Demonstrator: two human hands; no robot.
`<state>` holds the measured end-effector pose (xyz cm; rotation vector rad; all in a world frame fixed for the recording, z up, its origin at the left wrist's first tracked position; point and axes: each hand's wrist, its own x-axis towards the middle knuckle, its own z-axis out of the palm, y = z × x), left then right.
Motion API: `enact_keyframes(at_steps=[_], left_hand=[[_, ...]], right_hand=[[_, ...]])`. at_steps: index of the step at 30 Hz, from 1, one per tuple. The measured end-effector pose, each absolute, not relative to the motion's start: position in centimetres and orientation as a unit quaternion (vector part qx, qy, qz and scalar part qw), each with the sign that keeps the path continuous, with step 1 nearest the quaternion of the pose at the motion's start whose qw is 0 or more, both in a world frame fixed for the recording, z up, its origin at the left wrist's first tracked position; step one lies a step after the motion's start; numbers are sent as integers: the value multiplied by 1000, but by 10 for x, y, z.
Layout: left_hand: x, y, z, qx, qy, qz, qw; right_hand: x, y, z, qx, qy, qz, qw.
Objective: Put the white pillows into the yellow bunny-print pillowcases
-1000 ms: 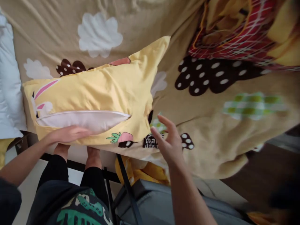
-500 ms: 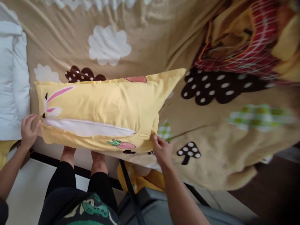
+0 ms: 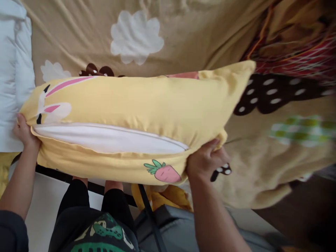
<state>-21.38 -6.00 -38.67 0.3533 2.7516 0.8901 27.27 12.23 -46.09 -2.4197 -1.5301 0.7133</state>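
A yellow pillow (image 3: 157,108) with a printed rabbit's ears and a pink carrot or radish shape stretches between my hands. Along its near side the cover gapes in a long slit, and white filling (image 3: 112,138) shows through. My left hand (image 3: 26,133) is closed on the pillow's left end. With the fingers wrapped round a bunched corner, my right hand (image 3: 207,159) grips the right end. The far right corner of the pillow points up and away, held by neither hand.
Beneath the pillow spreads a tan bedsheet (image 3: 199,38) with cloud and mushroom prints. White folded bedding (image 3: 15,80) lies at the left. A red checked cloth (image 3: 315,63) is heaped at the far right. A grey padded object (image 3: 175,227) stands below the bed edge, near my legs.
The pillow has come up closer to me and looks larger. My right hand has moved right and taken a fuller grip; my left hand now wraps the left end.
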Motion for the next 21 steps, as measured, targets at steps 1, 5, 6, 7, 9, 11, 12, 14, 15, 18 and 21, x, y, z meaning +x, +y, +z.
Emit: enact_keyframes(at_steps=[1, 5, 6, 7, 9, 11, 12, 14, 15, 18, 21], left_hand=[[-218, -59, -381, 95, 949, 294, 65], [-222, -45, -380, 75, 976, 188, 78], [-218, -40, -383, 86, 976, 177, 94], [-210, -33, -385, 109, 973, 179, 96], [-178, -18, -392, 208, 954, 203, 73], [-128, -4, -403, 371, 902, 201, 89], [-101, 3, -409, 445, 870, 169, 127], [-53, 13, -423, 521, 823, 57, 218], [-38, 16, -429, 529, 812, 24, 243], [-30, 21, -437, 530, 806, 2, 263], [-53, 15, -435, 516, 826, 20, 228]], right_hand=[[279, 118, -457, -823, -510, 230, 94], [301, 111, -458, -829, -498, 253, 44], [303, 111, -459, -833, -492, 253, 30], [301, 111, -459, -839, -486, 244, 22], [283, 106, -455, -840, -500, 203, 46], [246, 94, -450, -797, -567, 182, 98], [224, 87, -450, -752, -616, 205, 115], [184, 74, -454, -680, -682, 257, 78], [171, 70, -458, -665, -694, 271, 53], [169, 72, -475, -646, -709, 282, 27], [200, 76, -486, -624, -731, 271, 56]])
